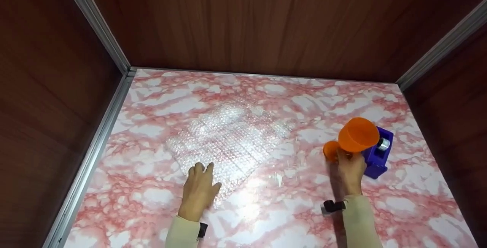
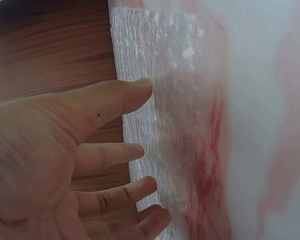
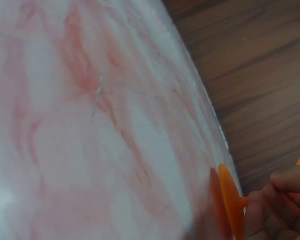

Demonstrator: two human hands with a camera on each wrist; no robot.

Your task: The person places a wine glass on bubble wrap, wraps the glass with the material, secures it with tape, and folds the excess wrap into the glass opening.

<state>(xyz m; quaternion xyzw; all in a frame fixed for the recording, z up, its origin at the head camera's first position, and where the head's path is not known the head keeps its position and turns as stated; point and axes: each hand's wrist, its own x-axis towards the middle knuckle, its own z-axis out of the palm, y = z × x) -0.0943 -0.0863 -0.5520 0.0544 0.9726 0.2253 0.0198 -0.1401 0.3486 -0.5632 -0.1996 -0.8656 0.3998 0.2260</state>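
An orange goblet (image 1: 357, 135) is held by the stem in my right hand (image 1: 350, 166), its bowl facing up toward the head camera. The right wrist view shows its round orange foot (image 3: 231, 202) close over the tabletop, with curled fingers (image 3: 285, 205) around the stem. My left hand (image 1: 199, 189) is over the near left corner of a clear bubble wrap sheet (image 1: 232, 137), fingers relaxed and spread. In the left wrist view the thumb and fingers stand apart beside the bubble wrap (image 2: 175, 55), with nothing between them.
Right beside the goblet stands a purple tape dispenser (image 1: 376, 168) with a roll of tape (image 1: 383, 144) in it. Dark wood-grain panels (image 1: 243, 23) wall the red-and-white marbled table (image 1: 152, 217) at the back and both sides, with metal rails along their edges.
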